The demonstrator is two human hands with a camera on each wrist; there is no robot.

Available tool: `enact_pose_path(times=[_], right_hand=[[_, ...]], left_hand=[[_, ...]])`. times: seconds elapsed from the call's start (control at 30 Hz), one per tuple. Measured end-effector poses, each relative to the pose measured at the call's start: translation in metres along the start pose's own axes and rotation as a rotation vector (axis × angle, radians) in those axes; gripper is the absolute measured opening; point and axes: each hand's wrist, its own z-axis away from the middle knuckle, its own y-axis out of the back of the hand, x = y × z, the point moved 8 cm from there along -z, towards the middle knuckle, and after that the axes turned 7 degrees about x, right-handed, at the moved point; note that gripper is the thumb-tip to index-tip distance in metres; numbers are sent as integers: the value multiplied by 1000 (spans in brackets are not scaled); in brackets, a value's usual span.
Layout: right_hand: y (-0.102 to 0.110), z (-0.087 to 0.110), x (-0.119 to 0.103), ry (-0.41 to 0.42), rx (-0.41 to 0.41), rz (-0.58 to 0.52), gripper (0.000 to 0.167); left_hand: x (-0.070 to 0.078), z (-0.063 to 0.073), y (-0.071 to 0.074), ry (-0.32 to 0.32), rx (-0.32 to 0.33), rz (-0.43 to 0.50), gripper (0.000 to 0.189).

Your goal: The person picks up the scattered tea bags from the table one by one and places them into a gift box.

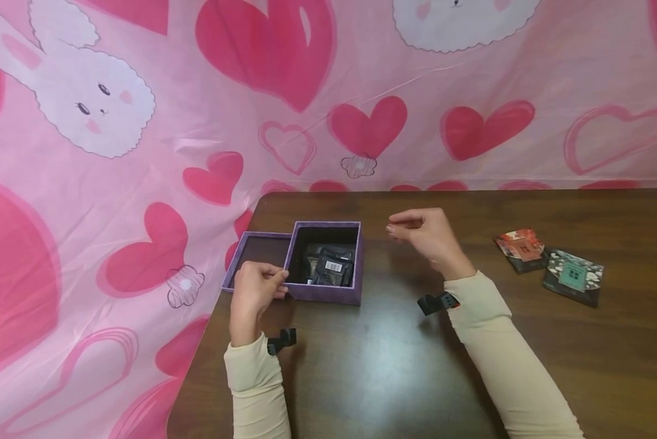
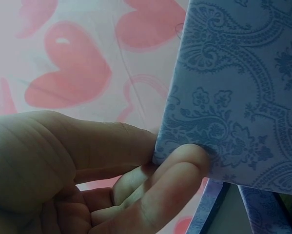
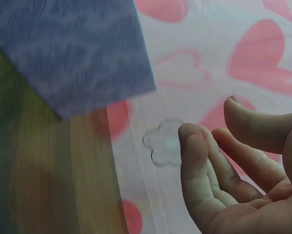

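A square purple box (image 1: 328, 295) with a dark inside stands on the table, several black packets (image 1: 332, 268) in it. One packet shows a white barcode label. My left hand (image 1: 259, 286) pinches the box's near left corner between thumb and fingers. In the left wrist view, that hand (image 2: 136, 180) has its fingertips against the box's patterned side (image 2: 233, 97). Right of the box, my right hand (image 1: 427, 238) is raised and holds nothing. Its thumb and loosely bent fingers stand apart in the right wrist view, where the box's corner (image 3: 87, 53) shows.
A shallow purple lid (image 1: 262, 244) lies left of the box, its dark inside upward. On the right of the brown table (image 1: 383, 378) lie a red-topped packet (image 1: 523, 249) and a green-labelled packet (image 1: 574, 277). A pink heart-patterned cloth (image 1: 207, 231) hangs behind and to the left.
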Motion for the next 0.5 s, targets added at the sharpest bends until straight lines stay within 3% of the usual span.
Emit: enact_pose_path(times=[0.5], right_hand=[[66, 1, 23, -50, 50, 182, 38]], left_hand=[[-1, -1, -1, -9, -2, -9, 10]])
